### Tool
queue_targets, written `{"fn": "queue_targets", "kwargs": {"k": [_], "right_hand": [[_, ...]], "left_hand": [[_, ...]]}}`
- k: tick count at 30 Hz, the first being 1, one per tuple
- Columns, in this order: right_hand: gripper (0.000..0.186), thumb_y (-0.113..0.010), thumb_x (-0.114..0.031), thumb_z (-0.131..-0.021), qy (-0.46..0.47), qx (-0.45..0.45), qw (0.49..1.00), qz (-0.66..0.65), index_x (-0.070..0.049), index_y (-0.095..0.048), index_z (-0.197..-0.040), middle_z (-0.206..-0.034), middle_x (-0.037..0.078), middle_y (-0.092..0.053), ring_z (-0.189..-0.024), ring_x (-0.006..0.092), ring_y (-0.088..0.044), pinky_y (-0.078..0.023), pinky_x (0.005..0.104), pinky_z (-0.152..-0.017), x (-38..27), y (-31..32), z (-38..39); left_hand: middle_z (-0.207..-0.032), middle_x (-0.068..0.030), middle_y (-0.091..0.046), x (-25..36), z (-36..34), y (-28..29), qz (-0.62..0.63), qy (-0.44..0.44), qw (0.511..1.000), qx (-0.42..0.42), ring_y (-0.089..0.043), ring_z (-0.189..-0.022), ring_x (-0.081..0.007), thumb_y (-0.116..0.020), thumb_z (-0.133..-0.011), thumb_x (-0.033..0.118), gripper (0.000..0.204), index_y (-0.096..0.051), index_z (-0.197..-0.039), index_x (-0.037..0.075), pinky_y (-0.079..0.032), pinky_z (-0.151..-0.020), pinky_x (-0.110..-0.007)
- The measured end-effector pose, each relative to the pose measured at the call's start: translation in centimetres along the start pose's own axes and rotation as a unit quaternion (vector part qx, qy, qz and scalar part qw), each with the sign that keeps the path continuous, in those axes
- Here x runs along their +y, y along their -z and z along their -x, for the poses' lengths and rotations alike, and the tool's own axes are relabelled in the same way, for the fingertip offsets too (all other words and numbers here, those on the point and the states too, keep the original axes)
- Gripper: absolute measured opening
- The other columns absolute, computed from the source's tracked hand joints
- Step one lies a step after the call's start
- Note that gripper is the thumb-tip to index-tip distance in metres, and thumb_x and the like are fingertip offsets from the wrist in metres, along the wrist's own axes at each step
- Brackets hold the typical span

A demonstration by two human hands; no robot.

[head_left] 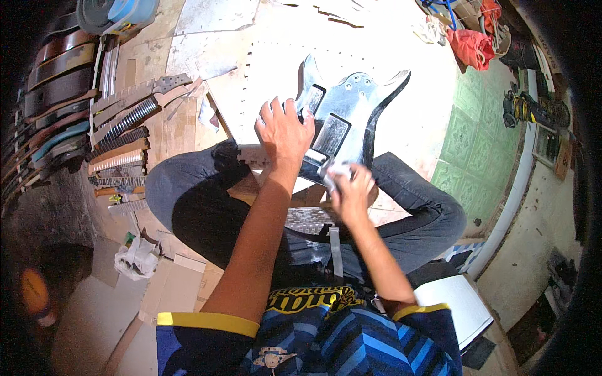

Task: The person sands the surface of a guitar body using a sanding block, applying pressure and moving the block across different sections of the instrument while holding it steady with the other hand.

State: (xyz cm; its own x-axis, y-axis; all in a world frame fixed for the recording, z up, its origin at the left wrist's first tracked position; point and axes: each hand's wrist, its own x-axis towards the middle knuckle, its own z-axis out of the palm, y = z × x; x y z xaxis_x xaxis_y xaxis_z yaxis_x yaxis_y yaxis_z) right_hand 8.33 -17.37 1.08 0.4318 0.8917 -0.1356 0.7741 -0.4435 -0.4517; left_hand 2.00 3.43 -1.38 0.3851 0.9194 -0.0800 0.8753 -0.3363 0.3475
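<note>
A glossy dark electric guitar body (354, 103) lies back up in front of my crossed legs, with two horns pointing away and two recessed cavities in its face. On its left edge rests my left hand (285, 130), fingers spread and flattened, the thumb near the smaller cavity. My right hand (354, 191), smeared by motion, is at the body's near end. Its fingers close round a small whitish pad (337, 172), perhaps folded cloth or paper; the kind cannot be made out. Whitish smears mark the dark surface around the cavities.
Several guitar necks (128, 122) lie on the left, beside a stack of guitar bodies (63, 94). A white plastic bag (137, 257) and cardboard (169, 288) sit near my left knee. Green tiles (470, 119) and a red bag (471, 49) are on the right.
</note>
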Motion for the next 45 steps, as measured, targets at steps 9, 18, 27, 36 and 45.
{"fn": "queue_targets", "kwargs": {"k": [9,18,27,36,45], "right_hand": [[0.041,-0.076,-0.015,-0.08,-0.02,0.059,0.998,0.025,-0.018,-0.069,-0.12,-0.131,0.027,-0.052,-0.123,0.0433,-0.049,-0.037,0.0573,-0.099,0.7,-1.8,0.5],[0.04,-0.069,-0.011,-0.086,-0.06,0.171,0.981,-0.072,-0.015,-0.067,-0.125,-0.134,0.028,-0.051,-0.12,0.0476,-0.048,-0.039,0.057,-0.1,3.2,2.1,-12.4],[0.044,-0.077,-0.008,-0.075,-0.027,0.068,0.997,0.035,-0.014,-0.07,-0.119,-0.133,0.028,-0.052,-0.119,0.045,-0.05,-0.038,0.0561,-0.101,2.5,0.2,-6.0],[0.04,-0.08,-0.01,-0.074,-0.007,-0.008,0.999,-0.044,-0.021,-0.073,-0.112,-0.132,0.022,-0.053,-0.127,0.0396,-0.047,-0.035,0.0549,-0.102,-0.2,-0.6,2.9],[0.044,-0.076,-0.009,-0.08,-0.065,0.084,0.994,0.009,-0.016,-0.069,-0.122,-0.132,0.026,-0.052,-0.123,0.0461,-0.047,-0.037,0.0581,-0.102,1.8,-0.1,-5.9]], "left_hand": [[-0.133,-0.0197,-0.059,-0.3,-0.1,-0.3,-0.006,-0.007,1.0,-0.002,-0.049,-0.133,-0.0379,-0.067,-0.091,0.038,0.045,-0.066,-0.123,0.005,-0.041,-0.104,-0.056],[-0.135,-0.0192,-0.059,0.0,-0.1,-0.4,0.001,-0.025,1.0,-0.015,-0.047,-0.135,-0.0375,-0.066,-0.092,0.039,0.05,-0.064,-0.129,0.005,-0.039,-0.108,-0.055],[-0.135,-0.0192,-0.059,-0.2,0.1,-0.1,-0.009,-0.011,1.0,-0.015,-0.048,-0.135,-0.0376,-0.064,-0.093,0.039,0.048,-0.065,-0.127,0.004,-0.04,-0.107,-0.056],[-0.133,-0.02,-0.06,-0.4,0.2,0.0,-0.008,-0.021,1.0,0.009,-0.049,-0.133,-0.0386,-0.065,-0.093,0.038,0.046,-0.066,-0.124,0.004,-0.04,-0.105,-0.056],[-0.132,-0.0197,-0.061,-0.5,0.0,-0.3,-0.024,-0.039,0.999,0.021,-0.05,-0.133,-0.037,-0.066,-0.091,0.037,0.046,-0.067,-0.124,0.005,-0.034,-0.11,-0.06]]}}
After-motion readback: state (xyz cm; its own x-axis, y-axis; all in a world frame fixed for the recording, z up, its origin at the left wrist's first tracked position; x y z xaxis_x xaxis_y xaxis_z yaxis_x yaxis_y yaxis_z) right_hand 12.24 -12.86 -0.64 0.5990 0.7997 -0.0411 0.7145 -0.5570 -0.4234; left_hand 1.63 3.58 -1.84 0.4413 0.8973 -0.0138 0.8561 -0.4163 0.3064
